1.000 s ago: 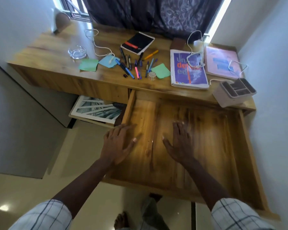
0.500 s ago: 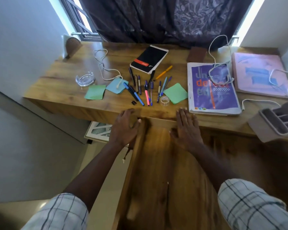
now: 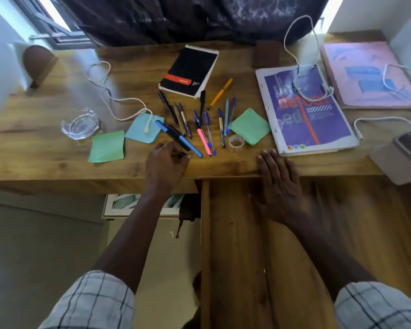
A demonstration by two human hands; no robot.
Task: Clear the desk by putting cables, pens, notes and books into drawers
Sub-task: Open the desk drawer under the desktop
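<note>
The left hand's [image 3: 165, 162] curled fingers cover part of a small black thing [image 3: 181, 154]; whether they pinch it cannot be told. The organizer [image 3: 398, 160] is cut off by the right edge, and a cable [image 3: 380, 118] passes behind it. The drawer [image 3: 242, 245] is blurred and runs off the near edge. The desk [image 3: 45, 162] and left arm hide most of a picture [image 3: 126, 205] below. The purple book's [image 3: 304, 110] title is smeared.

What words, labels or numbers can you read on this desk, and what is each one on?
"un": faint pale letters at the top of the purple book cover, blurred.
"detect": orange letters below that, smeared, so this is only a likely reading.
"ed": pale letters under the orange word.
Small print on the purple book: too small to read.
Black notebook: print on its red band, too small to read.
Pink book: only blue blocks, nothing legible.
</note>
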